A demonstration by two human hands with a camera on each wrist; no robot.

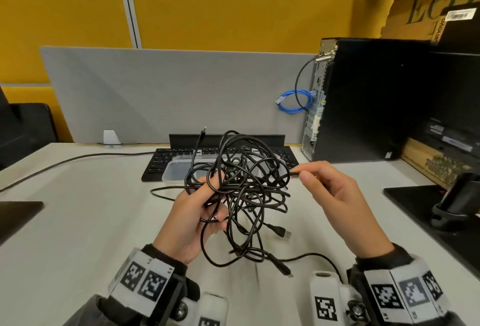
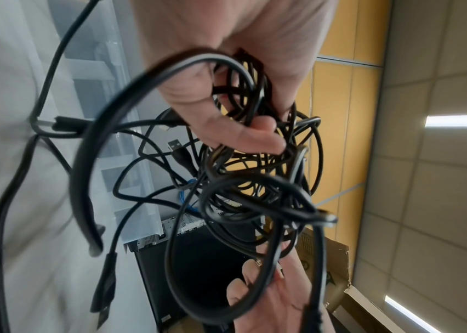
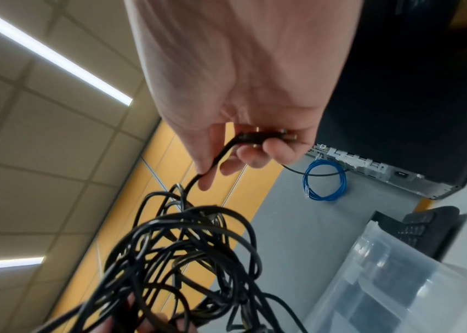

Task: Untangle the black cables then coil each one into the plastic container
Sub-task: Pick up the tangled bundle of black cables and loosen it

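Observation:
A knot of thin black cables [image 1: 246, 188] hangs above the desk in front of me, several plug ends dangling from it. My left hand [image 1: 200, 208] grips the knot's left side, fingers curled through several loops [image 2: 243, 106]. To the right, my right hand [image 1: 319, 182] pinches one cable's plug end [image 3: 258, 137] between thumb and fingers; that cable runs back into the tangle [image 3: 187, 250]. Behind the tangle a clear plastic container [image 1: 176, 169] lies on the desk, partly hidden by the cables; the container [image 3: 383, 277] also shows in the right wrist view.
A black keyboard [image 1: 161, 162] sits behind the container. A black computer tower [image 1: 368, 99] stands at the right rear with a blue coiled cable [image 1: 293, 101] beside it. A black mat [image 1: 415, 201] with a dark stand lies at the right edge. A grey divider [image 1: 168, 92] closes the back.

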